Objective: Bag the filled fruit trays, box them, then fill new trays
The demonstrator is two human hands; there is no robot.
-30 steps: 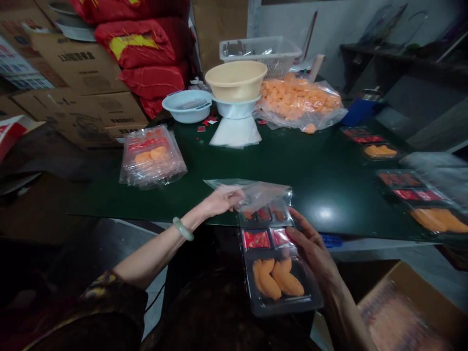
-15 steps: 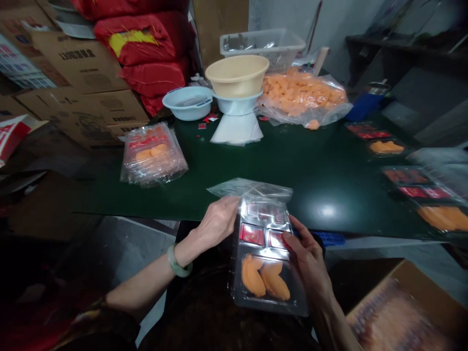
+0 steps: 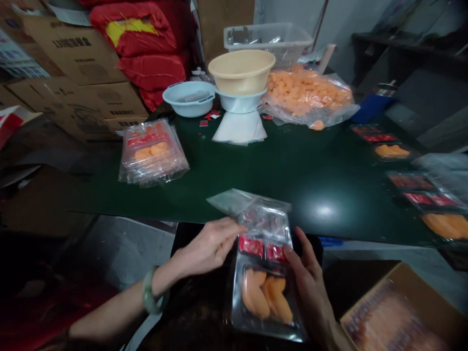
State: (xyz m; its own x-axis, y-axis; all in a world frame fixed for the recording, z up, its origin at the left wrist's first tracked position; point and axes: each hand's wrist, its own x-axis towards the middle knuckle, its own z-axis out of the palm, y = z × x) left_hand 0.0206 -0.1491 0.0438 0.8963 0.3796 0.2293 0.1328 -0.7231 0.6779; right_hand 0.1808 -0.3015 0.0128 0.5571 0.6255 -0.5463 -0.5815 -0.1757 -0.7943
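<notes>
**Both hands are holding a tray of orange food in a clear bag at the bench's near edge**

The left hand [image 3: 206, 246], wearing a green bangle [image 3: 148, 295], is gripping the clear bag [image 3: 234, 202] from the side with its fingers closed together, while the right hand [image 3: 310, 285] is curling around the black tray [image 3: 265, 292], which is lying inside the bag just off the green bench [image 3: 310, 170]. Red sachets [image 3: 251, 246] are sitting above two orange pieces [image 3: 266, 297] in the tray. Further left to right, a stack of bagged trays [image 3: 151, 153] is lying on the bench, a blue bowl [image 3: 189, 99] and a beige bowl [image 3: 241, 72] are standing behind it, a bag of orange pieces [image 3: 307, 95] is slumping beside them, and open trays [image 3: 424, 207] are resting at the right.
</notes>
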